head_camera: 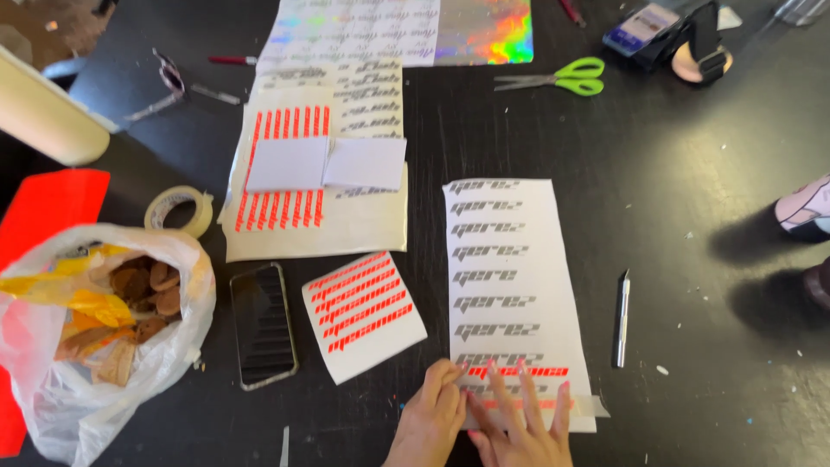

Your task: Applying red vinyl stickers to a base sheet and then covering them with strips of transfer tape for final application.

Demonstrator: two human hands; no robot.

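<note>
A long white sticker sheet [508,285] with a column of grey decals lies on the dark table [692,259]. At its near end a strip of orange-red decals [519,372] lies across it. My left hand [432,419] presses flat on the sheet's lower left corner, fingers together. My right hand [523,424] lies beside it with fingers spread over the orange strip and a piece of clear tape [588,405]. Neither hand grips anything.
A craft knife [621,320] lies right of the sheet. Left of it are a small orange decal sheet [363,313], a phone [263,325], a tape roll [179,210] and a plastic bag [95,346]. Green scissors [553,78] and more sheets [316,173] lie farther back.
</note>
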